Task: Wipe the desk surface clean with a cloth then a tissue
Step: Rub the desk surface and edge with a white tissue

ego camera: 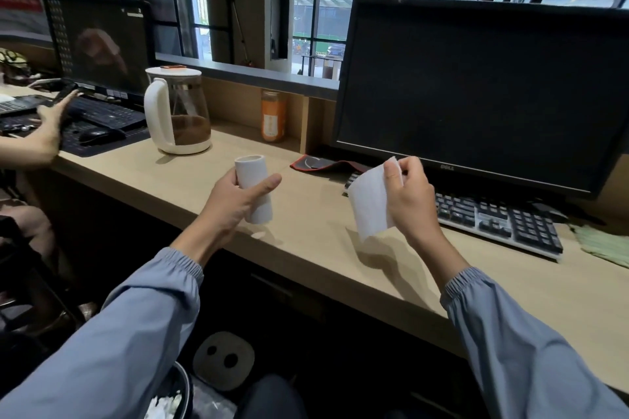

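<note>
Wearer's left hand [235,201] is raised over the front part of the table [306,248], fingers and thumb wrapped round a white tissue roll [253,187]. The roll is tilted, hollow core end pointing up and away. The right hand [410,201] is level with it, off to the right, fingers [394,177] pinching the top edge of a single tissue sheet [369,207]. The sheet hangs loose below the pinch, clear of the wood, throwing a shadow on it. Roll and sheet are apart, with a gap between them. Both arms are in blue-grey sleeves with gathered cuffs.

A pale green cloth [604,243] lies crumpled on the table at far right, just past the end of the black keyboard [497,218]; neither hand touches it.

A large dark monitor [476,88] stands behind the keyboard, screen off. A dark red-edged mat [323,163] lies beside its left corner. A glass kettle [177,112] with white handle, lid and base stands back left, brown contents in its lower part. An orange bottle [273,116] stands in the recess behind it.

Further left is a second monitor [102,48], with its own keyboard [105,114] and mouse [98,135]. Another person's hand [51,122] reaches in from the left edge, fingers spread

Under the table is a bin [166,401] holding white scraps
</note>
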Tool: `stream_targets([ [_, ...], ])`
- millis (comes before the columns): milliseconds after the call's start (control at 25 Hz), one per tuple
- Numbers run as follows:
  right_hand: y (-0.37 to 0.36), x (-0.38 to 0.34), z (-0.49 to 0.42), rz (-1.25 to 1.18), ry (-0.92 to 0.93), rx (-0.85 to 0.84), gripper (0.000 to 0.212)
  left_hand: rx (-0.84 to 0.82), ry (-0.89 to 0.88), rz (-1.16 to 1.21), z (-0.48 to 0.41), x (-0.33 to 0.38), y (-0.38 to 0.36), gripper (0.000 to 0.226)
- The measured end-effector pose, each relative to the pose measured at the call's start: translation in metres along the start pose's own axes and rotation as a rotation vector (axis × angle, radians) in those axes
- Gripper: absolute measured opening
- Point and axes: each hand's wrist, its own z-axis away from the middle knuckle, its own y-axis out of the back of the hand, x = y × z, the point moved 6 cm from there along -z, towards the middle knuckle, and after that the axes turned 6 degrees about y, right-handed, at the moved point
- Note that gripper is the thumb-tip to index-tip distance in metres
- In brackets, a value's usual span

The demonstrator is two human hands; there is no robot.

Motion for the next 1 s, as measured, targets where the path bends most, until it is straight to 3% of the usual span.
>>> stream_targets([
  [200, -0.025, 0.011, -0.014, -0.015, -0.114, 0.027, 0.033, 0.191, -0.034, -0.158, -0.032, 0.0, 0.042, 0.072],
  [360, -0.064, -0.012, -0.037, -0.04, -0.012, 0.031, 0.029, 0.254, -0.087, -0.255, -0.06, -0.006, 0.061, 0.071],
  [440, -0.101, -0.027, -0.04, -0.025, 0.066, -0.088, 0.025, 0.289, -0.084, -0.307, -0.073, -0.011, 0.071, 0.062],
  [680, -0.23, -0.068, 0.026, 0.11, 0.345, -0.732, 0.019, 0.391, -0.144, -0.432, -0.099, -0.034, 0.1, 0.06],
  [800, -0.244, -0.071, 0.05, 0.24, 0.458, -0.802, 0.03, 0.388, -0.177, -0.432, -0.101, -0.036, 0.103, 0.058],
  [920, -0.24, -0.057, 0.067, 0.412, 0.585, -1.048, 0.053, 0.386, -0.195, -0.455, -0.094, -0.042, 0.106, 0.072],
  [1000, -0.236, -0.051, 0.069, 0.49, 0.647, -1.102, 0.061, 0.422, -0.195, -0.428, -0.081, -0.049, 0.107, 0.076],
])
